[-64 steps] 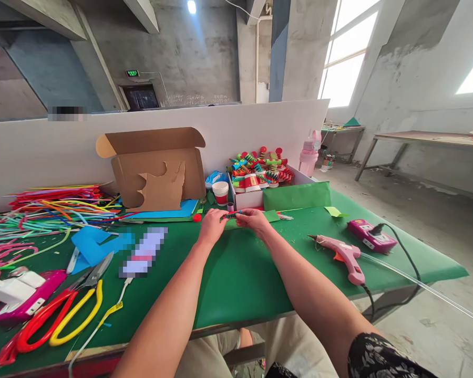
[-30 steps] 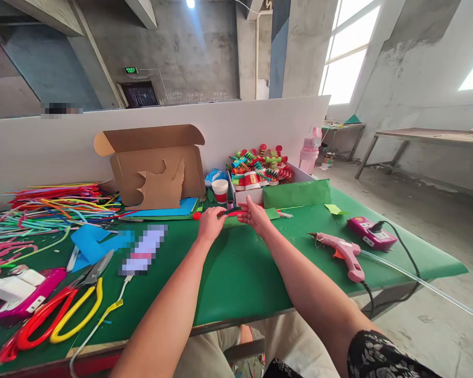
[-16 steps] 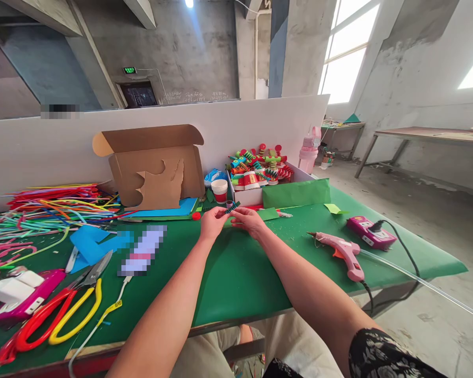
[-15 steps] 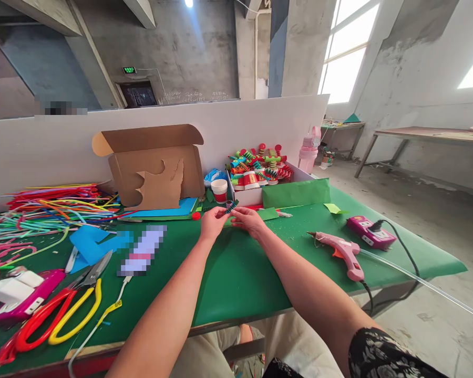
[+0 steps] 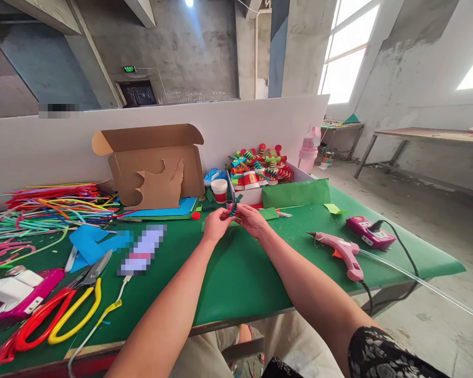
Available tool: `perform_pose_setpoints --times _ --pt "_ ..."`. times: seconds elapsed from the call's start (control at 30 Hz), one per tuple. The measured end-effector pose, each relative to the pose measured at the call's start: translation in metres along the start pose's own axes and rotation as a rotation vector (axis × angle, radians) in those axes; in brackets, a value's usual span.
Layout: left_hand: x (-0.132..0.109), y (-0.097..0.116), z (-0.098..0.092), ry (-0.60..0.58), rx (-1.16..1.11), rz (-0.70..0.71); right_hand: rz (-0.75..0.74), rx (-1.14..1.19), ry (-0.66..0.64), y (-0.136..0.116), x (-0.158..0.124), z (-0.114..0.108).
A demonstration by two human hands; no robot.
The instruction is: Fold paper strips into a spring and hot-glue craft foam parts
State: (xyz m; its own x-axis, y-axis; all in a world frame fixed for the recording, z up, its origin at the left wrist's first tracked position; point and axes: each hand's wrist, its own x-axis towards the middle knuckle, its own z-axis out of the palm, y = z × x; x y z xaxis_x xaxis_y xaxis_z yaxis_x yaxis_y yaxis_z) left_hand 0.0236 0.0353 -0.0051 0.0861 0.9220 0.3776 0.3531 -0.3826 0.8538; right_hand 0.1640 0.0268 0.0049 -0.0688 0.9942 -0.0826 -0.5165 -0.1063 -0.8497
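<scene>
A small dark-green, accordion-folded, paper-like strip (image 5: 234, 208) stands tilted over the far middle of the green-covered counter (image 5: 240, 286), pinched between the fingers of the left hand (image 5: 216, 226) and right hand (image 5: 253, 220), which hide its lower end. Green surface runs to the near edge, between red-and-yellow-handled metal scissors (image 5: 92, 276) at left and a pink plastic glue gun (image 5: 341, 249) at right.

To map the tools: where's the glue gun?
In the head view, the pink glue gun lies on the green table, right of the right hand, near the magenta power strip.
</scene>
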Motion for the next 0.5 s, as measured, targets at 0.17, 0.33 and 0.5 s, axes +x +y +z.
perform_pose_setpoints --times 0.17,0.33,0.5 --pt "-0.001 -0.001 0.0038 -0.071 -0.098 -0.033 0.004 -0.001 -0.022 -0.0024 -0.0014 0.0009" --pt "-0.001 -0.0031 0.004 -0.119 -0.108 -0.099 -0.036 0.047 -0.034 -0.0071 -0.0021 0.0011" --pt "0.0031 -0.0017 -0.0047 -0.014 -0.189 -0.188 -0.002 0.043 -0.067 -0.0088 -0.0033 0.0021"
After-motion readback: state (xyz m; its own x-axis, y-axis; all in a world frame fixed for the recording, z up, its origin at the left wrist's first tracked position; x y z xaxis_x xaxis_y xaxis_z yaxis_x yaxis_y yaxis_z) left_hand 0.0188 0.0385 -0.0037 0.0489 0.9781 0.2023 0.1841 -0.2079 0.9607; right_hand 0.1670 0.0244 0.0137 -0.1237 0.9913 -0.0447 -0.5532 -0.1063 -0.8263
